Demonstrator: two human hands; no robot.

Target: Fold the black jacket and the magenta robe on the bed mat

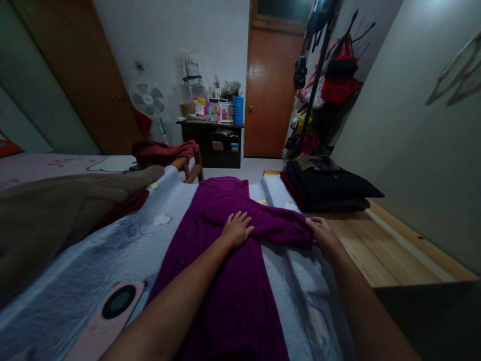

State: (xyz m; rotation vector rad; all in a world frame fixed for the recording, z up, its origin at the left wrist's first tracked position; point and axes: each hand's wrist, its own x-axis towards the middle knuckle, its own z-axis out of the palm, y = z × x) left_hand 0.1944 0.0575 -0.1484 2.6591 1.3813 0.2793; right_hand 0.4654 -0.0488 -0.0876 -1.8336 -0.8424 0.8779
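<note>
A purple garment [225, 260] lies spread lengthwise on the bluish patterned bedsheet [124, 250], one sleeve [281, 225] stretched out to the right. My left hand [237, 229] rests on the garment near the base of that sleeve, palm down with the fingers spread. At the sleeve's far end, my right hand [319, 233] pinches the cuff between thumb and fingers. The garment's other sleeve cannot be made out.
Folded dark clothes [330, 185] are stacked on a wooden board [376, 245] at the right. A brown blanket [45, 210] covers the left side. A pink case with a round dark window [108, 316] lies at the lower left.
</note>
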